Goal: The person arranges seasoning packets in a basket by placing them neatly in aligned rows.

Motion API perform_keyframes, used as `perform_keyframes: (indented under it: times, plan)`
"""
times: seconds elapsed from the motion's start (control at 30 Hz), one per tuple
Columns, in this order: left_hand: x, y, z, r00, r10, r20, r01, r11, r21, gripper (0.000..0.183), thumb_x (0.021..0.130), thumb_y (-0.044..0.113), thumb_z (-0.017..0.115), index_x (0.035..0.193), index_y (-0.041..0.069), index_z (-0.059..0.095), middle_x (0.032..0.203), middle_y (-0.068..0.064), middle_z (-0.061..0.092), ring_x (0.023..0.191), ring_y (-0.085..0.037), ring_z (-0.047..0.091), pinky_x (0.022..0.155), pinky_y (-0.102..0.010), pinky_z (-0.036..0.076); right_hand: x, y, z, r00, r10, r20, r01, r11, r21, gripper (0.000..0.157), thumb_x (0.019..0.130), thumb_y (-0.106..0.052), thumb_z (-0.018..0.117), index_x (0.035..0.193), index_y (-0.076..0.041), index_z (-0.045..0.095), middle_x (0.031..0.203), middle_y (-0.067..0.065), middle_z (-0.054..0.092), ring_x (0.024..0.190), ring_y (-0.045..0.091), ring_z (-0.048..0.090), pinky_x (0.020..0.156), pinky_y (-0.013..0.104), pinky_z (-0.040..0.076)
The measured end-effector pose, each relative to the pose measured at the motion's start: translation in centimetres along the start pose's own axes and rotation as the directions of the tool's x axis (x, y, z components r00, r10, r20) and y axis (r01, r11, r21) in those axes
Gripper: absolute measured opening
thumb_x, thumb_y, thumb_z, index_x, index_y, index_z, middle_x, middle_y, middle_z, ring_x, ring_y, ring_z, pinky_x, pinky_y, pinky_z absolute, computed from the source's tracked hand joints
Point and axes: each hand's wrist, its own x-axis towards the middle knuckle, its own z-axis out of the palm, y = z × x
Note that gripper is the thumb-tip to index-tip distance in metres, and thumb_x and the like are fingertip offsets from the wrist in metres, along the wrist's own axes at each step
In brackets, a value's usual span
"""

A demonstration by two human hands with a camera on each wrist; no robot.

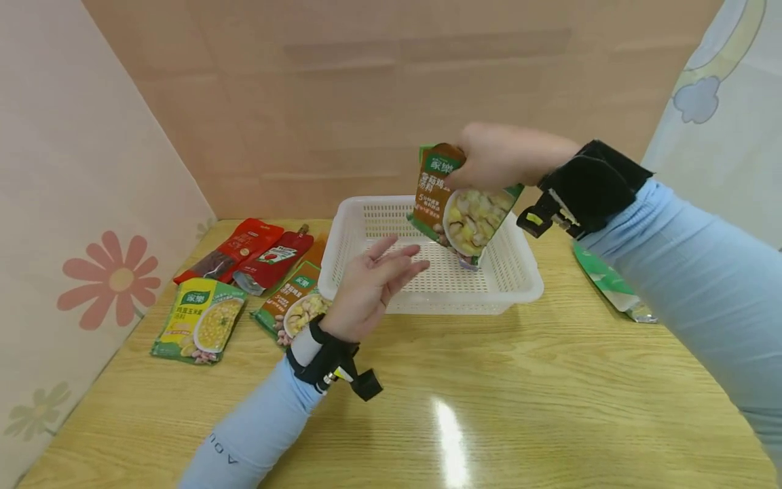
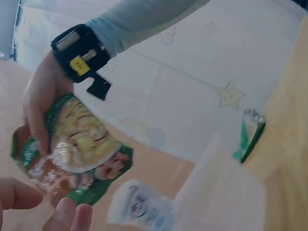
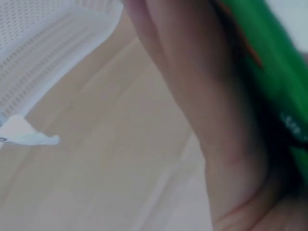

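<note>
My right hand [image 1: 495,156] grips a brown and green soup mix packet [image 1: 434,197] by its upper part, thumb across the front. The packet hangs tilted over a white plastic basket [image 1: 522,288], its printed bowl of soup facing me. In the left wrist view the same packet [image 2: 86,139] hangs from the right hand. My left hand [image 1: 369,285] hovers at the basket's front left rim, fingers spread and holding nothing. A white packet with blue print [image 2: 139,207] shows beside the basket wall in the left wrist view; the soup packet mostly hides it from the head view.
Left of the basket lie a yellow and green soup packet [image 1: 198,319], a red pouch [image 1: 235,248], a red spouted pouch [image 1: 275,258] and another brown and green packet [image 1: 293,299]. A green packet [image 1: 611,282] lies right, partly behind my right forearm. Paper-covered walls enclose the wooden table [image 1: 537,407].
</note>
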Motion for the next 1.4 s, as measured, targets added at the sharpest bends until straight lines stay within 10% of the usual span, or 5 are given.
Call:
perform_keyframes:
  times: [0.13, 0.27, 0.57, 1.1, 1.4]
  plan:
    - [1.0, 3.0, -2.1, 0.983, 0.175, -0.056, -0.163, 0.970, 0.183, 0.055, 0.097, -0.007, 0.056, 0.148, 0.001, 0.039, 0.128, -0.020, 0.057, 0.102, -0.025, 0.068, 0.093, -0.032, 0.052, 1.5, 1.1, -0.2, 0.995, 0.085, -0.051, -0.081, 0.993, 0.085, 0.036, 0.100, -0.019, 0.049, 0.126, 0.006, 0.048, 0.116, 0.022, 0.059, 0.093, 0.030, 0.065, 0.076, 0.038, 0.057]
    - [1.3, 5.6, -4.6, 0.951, 0.303, -0.070, -0.228, 0.832, 0.505, 0.050, 0.096, -0.001, 0.060, 0.145, 0.004, 0.049, 0.129, -0.016, 0.060, 0.112, -0.026, 0.063, 0.094, -0.031, 0.052, 3.1, 2.1, 0.4, 0.990, 0.102, -0.094, -0.094, 0.992, 0.082, 0.022, 0.095, -0.013, 0.049, 0.108, 0.004, 0.054, 0.103, 0.019, 0.060, 0.082, 0.026, 0.061, 0.069, 0.034, 0.053]
    - [2.4, 7.1, -8.3, 0.968, 0.225, -0.114, -0.025, 0.535, 0.844, 0.057, 0.099, 0.011, 0.058, 0.152, 0.007, 0.038, 0.144, -0.014, 0.050, 0.126, -0.031, 0.052, 0.102, -0.041, 0.047, 6.7, 4.8, 2.8, 0.991, 0.083, -0.108, -0.079, 0.996, 0.045, 0.032, 0.086, -0.001, 0.047, 0.059, -0.016, 0.038, 0.054, 0.000, 0.037, 0.046, 0.014, 0.029, 0.047, 0.031, 0.028]
    - [4.2, 5.0, -10.2, 0.995, 0.013, -0.094, 0.077, 0.476, 0.876, 0.058, 0.101, 0.013, 0.054, 0.154, 0.003, 0.031, 0.137, -0.021, 0.053, 0.108, -0.035, 0.064, 0.087, -0.046, 0.056, 10.7, 7.5, 8.1, 0.960, 0.081, -0.269, -0.146, 0.962, -0.231, 0.039, 0.089, 0.002, 0.047, 0.053, -0.011, 0.046, 0.056, 0.003, 0.040, 0.056, 0.019, 0.037, 0.075, 0.037, 0.041]
    - [4.3, 4.6, -10.1, 0.997, 0.003, -0.082, 0.070, 0.475, 0.877, 0.058, 0.101, 0.013, 0.054, 0.154, 0.003, 0.032, 0.134, -0.021, 0.055, 0.105, -0.036, 0.065, 0.083, -0.045, 0.057, 12.5, 8.2, 9.8, 0.927, 0.211, -0.309, -0.293, 0.924, -0.248, 0.028, 0.098, -0.008, 0.047, 0.107, 0.010, 0.066, 0.106, 0.027, 0.066, 0.090, 0.039, 0.066, 0.078, 0.046, 0.055]
